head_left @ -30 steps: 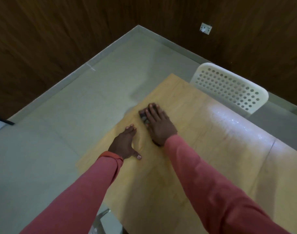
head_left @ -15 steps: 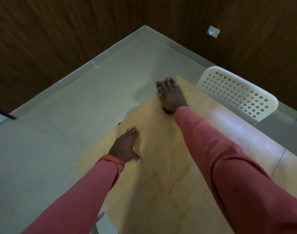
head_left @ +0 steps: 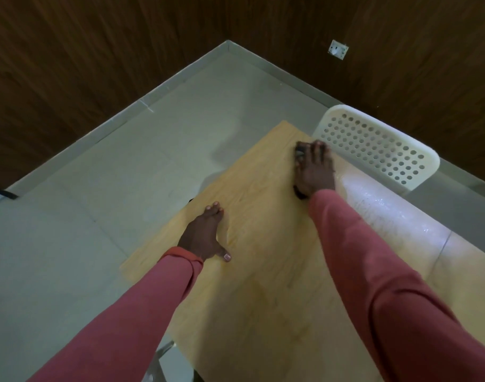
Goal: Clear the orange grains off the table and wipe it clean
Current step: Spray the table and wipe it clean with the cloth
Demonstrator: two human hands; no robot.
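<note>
Two hands on tabletop (head_left: 263, 285). Right hand (head_left: 314, 172) presses flat on dark cloth (head_left: 300, 153). Left hand (head_left: 205, 235) rests flat, fingers relaxed.

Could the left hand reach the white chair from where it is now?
Probably not without leaning. The left hand lies flat near the table's near-left edge, and the chair stands past the far edge. The right hand, pressing a cloth, is much closer.

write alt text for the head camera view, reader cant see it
The person's right hand presses a dark cloth flat on the far corner of a wooden table, by a white perforated chair. Their left hand rests flat near the table's left edge.
</note>
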